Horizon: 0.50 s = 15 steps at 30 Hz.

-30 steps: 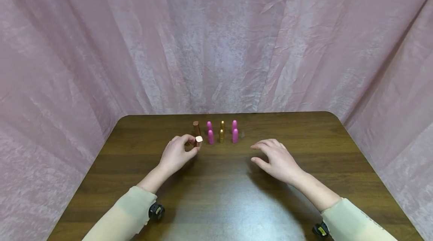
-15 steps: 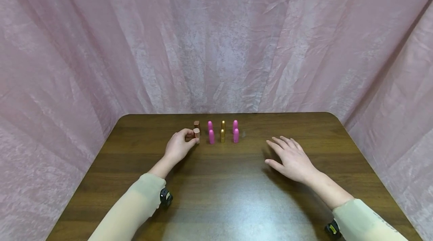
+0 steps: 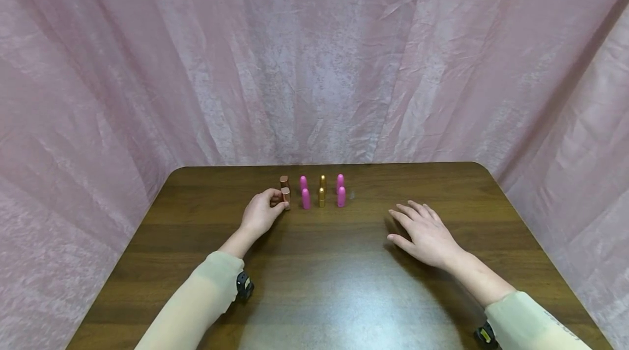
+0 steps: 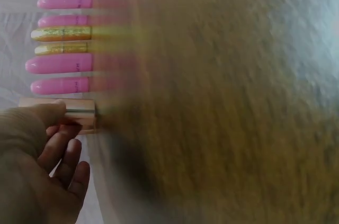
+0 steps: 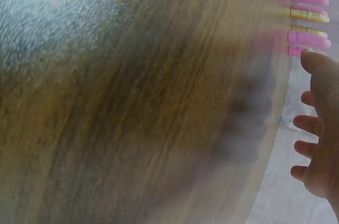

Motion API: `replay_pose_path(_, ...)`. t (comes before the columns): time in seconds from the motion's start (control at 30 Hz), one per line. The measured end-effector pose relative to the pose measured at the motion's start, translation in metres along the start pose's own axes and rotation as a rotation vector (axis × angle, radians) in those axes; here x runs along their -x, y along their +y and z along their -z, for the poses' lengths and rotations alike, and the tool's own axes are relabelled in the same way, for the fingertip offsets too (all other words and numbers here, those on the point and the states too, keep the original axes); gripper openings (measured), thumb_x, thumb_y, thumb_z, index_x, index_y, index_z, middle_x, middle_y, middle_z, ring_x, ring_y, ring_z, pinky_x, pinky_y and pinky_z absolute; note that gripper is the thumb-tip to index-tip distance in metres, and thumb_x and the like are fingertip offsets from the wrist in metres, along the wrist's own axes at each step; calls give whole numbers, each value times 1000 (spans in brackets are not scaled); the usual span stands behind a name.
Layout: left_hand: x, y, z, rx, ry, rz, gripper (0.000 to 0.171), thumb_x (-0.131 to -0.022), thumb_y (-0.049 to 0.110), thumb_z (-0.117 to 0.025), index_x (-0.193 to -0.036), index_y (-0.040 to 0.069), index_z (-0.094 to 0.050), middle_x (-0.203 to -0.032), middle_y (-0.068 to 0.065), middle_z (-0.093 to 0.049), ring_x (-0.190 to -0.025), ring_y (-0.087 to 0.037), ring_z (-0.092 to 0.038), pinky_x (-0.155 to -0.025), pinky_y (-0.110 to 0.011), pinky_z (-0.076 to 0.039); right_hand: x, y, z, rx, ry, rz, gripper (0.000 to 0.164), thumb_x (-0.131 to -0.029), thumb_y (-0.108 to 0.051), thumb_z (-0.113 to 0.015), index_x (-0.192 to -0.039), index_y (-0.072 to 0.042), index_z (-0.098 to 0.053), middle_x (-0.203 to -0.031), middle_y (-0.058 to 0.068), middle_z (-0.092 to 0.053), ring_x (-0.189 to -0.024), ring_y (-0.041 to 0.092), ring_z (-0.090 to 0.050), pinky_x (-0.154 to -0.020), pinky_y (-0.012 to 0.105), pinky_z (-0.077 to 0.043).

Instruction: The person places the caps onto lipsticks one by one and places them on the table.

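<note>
My left hand (image 3: 259, 213) pinches a copper-coloured, flat-sided lipstick tube (image 3: 286, 197) between thumb and fingers, at the left end of the front row. It stands upright, and in the left wrist view the copper tube (image 4: 82, 109) shows beyond the thumb. Right behind it is a matching copper tube (image 3: 284, 180), partly covered. To the right stand bullet-shaped lipsticks in front-and-back pairs: pink (image 3: 306, 199), gold (image 3: 321, 197), then pink (image 3: 341, 197). My right hand (image 3: 426, 235) holds nothing, its fingers spread low over the table at the right of the rows.
The brown wood-grain table (image 3: 314, 262) has rounded far corners, and the lipstick rows stand near its far edge. Pink velvet curtain (image 3: 314, 66) hangs behind and along both sides. A dark wrist device (image 3: 244, 285) sits at the left cuff.
My left hand has set the copper lipstick upright in front of its match, after holding it nearer and tilted. My right hand has drawn to the right and spread its fingers.
</note>
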<state>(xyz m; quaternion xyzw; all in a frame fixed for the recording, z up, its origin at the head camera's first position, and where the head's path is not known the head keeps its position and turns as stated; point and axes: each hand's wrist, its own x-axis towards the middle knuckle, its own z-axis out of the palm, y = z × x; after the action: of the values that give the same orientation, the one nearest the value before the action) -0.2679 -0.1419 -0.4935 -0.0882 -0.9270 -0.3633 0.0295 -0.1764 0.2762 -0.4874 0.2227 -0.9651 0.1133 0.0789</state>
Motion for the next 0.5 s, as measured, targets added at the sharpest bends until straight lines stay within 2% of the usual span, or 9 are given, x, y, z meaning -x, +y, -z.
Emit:
replay_pose_path(0.3, 1, -5, -3, -16, 13, -15, 26, -96, 24, -74, -115, 7, -70, -108, -6, -74, -102, -25, -68, -92, -45, -52, 1, -2, -1, -5, 2, 4, 64, -96, -49, -68, -145, -9, -57, -149, 15, -53, -143, 44, -37, -117, 63, -21)
replay_pose_path(0.5, 7, -10, 1, 0, -12, 6, 42, -93, 25, -78, -128, 6, -65, -117, -8, -73, -110, -28, -66, -96, -48, -50, 1, -3, -3, -9, 3, 9, 64, -95, -49, -69, -145, -9, -58, -148, 15, -53, -143, 44, -38, -116, 64, -22)
